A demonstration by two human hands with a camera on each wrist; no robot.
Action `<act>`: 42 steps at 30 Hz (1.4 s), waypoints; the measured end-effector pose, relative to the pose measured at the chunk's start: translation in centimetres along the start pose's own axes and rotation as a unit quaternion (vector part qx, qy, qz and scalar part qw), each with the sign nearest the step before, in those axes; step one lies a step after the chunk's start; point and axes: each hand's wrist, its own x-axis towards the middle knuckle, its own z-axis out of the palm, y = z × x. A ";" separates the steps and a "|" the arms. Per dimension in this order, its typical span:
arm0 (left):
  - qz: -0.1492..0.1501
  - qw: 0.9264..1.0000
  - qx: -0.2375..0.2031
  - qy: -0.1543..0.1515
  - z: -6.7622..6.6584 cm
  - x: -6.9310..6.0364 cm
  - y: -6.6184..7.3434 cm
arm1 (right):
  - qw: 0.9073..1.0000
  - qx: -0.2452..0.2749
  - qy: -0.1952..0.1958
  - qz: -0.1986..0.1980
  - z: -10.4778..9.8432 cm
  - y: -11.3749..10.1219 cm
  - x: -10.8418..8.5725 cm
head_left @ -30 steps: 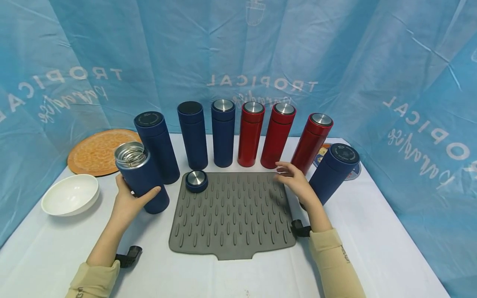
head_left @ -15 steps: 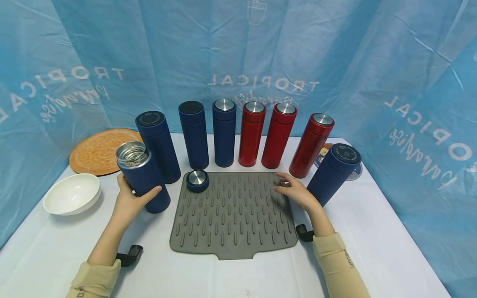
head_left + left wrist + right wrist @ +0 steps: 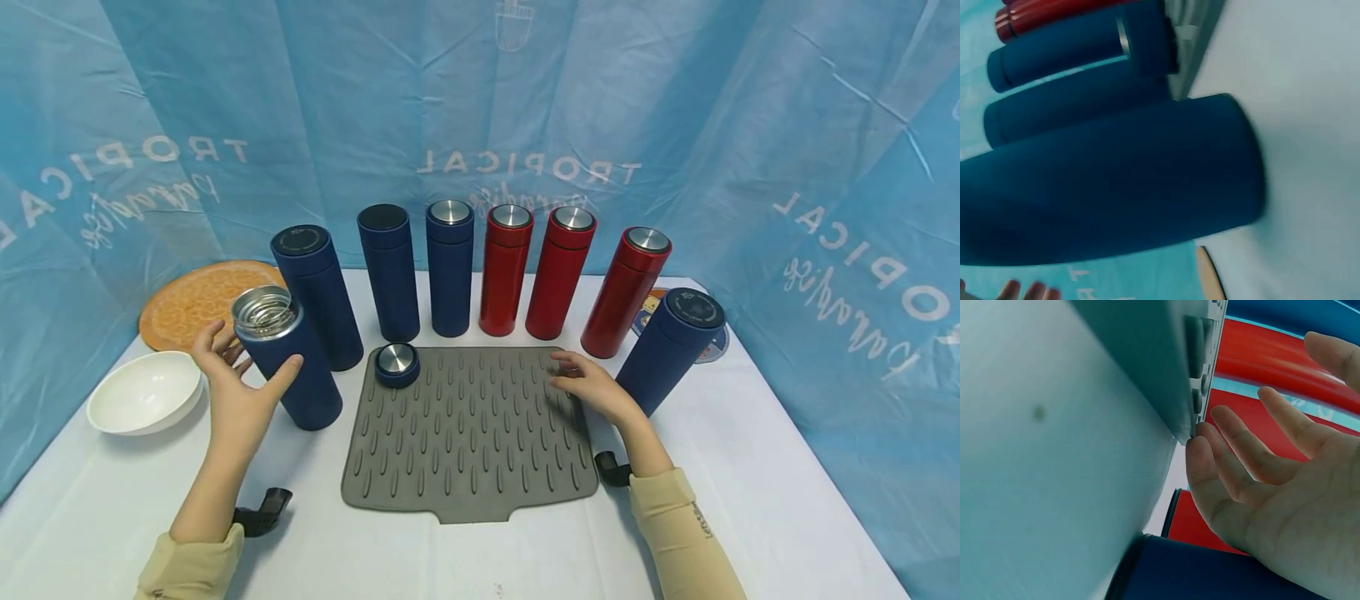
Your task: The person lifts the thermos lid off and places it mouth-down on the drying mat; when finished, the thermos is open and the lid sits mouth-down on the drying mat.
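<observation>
An uncapped navy thermos (image 3: 303, 375) stands upright at the left, its steel mouth showing. Beside it my left hand (image 3: 240, 400) is spread, thumb to the right of the body and fingers to the left. In the left wrist view those fingers (image 3: 1035, 292) appear apart from the thermos wall. A navy lid with a steel top (image 3: 396, 365) sits on the grey ridged mat (image 3: 465, 425), near its back left corner. My right hand (image 3: 592, 385) hovers or rests loosely at the mat's right edge, holding nothing; its relaxed fingers (image 3: 1241, 440) show in the right wrist view.
Capped navy thermoses (image 3: 318, 300) and red thermoses (image 3: 504, 275) stand in a curved row behind the mat. Another navy thermos (image 3: 667, 350) is close to my right forearm. A white bowl (image 3: 144, 392) and an orange round board (image 3: 202, 304) lie left.
My left hand has let go of the uncapped thermos and drawn back to the left, its fingers spreading. The thermos stays in place. My right hand has shifted only slightly.
</observation>
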 end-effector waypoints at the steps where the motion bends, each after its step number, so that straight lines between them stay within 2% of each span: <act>1: 0.018 1.000 -0.002 0.013 0.0 0.0 0.3 | 1.000 0.001 0.000 0.001 0.0 0.0 0.0; 4: 0.065 0.997 -0.003 0.038 0.0 0.2 1.1 | 1.000 -0.002 -0.001 -0.001 0.0 0.1 -0.1; 11: 0.126 0.990 0.010 0.063 0.2 0.7 2.4 | 1.000 -0.005 -0.001 0.001 0.0 0.2 0.0; 13: 0.157 0.985 0.022 0.070 0.3 0.7 2.9 | 1.000 -0.003 -0.002 0.001 -0.1 0.3 0.0; 16: 0.223 0.970 0.043 0.085 0.6 0.7 3.7 | 1.000 0.000 -0.004 -0.001 -0.1 0.3 0.0; 19: 0.293 0.949 0.063 0.103 1.3 0.8 4.5 | 1.000 0.002 -0.004 -0.002 -0.2 0.4 0.0; 23: 0.355 0.925 0.087 0.109 2.7 0.5 5.1 | 1.000 0.004 -0.006 -0.005 -0.2 0.4 0.0; 26: 0.381 0.914 0.108 0.084 3.8 0.1 5.3 | 1.000 0.001 -0.005 -0.006 -0.2 0.3 0.0; 27: 0.383 0.914 0.111 0.071 4.2 -0.1 5.4 | 1.000 -0.001 -0.005 -0.006 -0.2 0.3 0.0; 29: 0.374 0.920 0.111 0.042 5.0 -0.3 5.4 | 1.000 -0.004 -0.002 -0.005 -0.2 0.3 0.1; 34: 0.315 0.945 0.088 -0.014 6.9 -0.6 5.1 | 1.000 -0.015 0.005 0.013 -0.2 0.1 0.0; 38: 0.263 0.962 0.070 -0.033 8.2 -0.4 4.7 | 1.000 -0.015 0.008 0.023 -0.1 0.0 -0.1; 42: 0.222 0.973 0.058 -0.036 9.1 -0.1 4.2 | 1.000 -0.007 0.006 0.016 -0.1 0.1 -0.1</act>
